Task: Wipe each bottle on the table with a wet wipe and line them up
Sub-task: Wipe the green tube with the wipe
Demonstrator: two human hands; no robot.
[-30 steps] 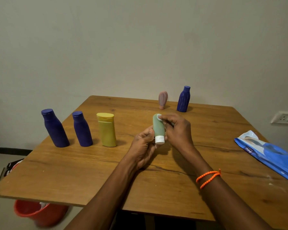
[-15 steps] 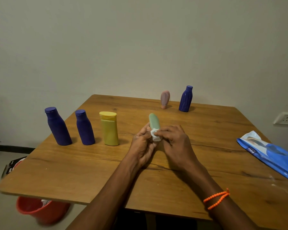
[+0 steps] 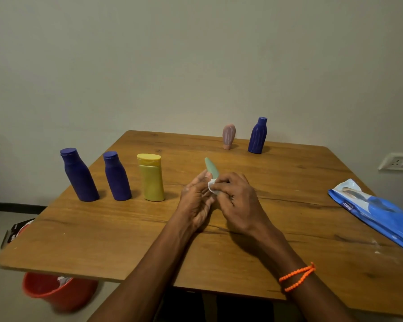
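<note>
I hold a small green tube (image 3: 211,167) above the middle of the wooden table (image 3: 102,240), its rounded end pointing up and away. My left hand (image 3: 196,201) grips its lower part, thumb against the side. My right hand (image 3: 235,201) pinches a white wet wipe (image 3: 211,185) against the tube's lower end, hiding the cap. On the left stand a large blue bottle (image 3: 79,177), a smaller blue bottle (image 3: 116,178) and a yellow bottle (image 3: 151,180) in a row. At the back stand a pink tube (image 3: 229,135) and a ribbed blue bottle (image 3: 257,137).
A blue wet wipe pack (image 3: 377,212) lies at the table's right edge. A red bucket (image 3: 56,291) sits on the floor under the front left corner. A wall socket (image 3: 397,161) is at the right.
My right hand has slid with the wipe from the tube's top down to its lower end. The tube has tilted so that its rounded end leans to the left.
</note>
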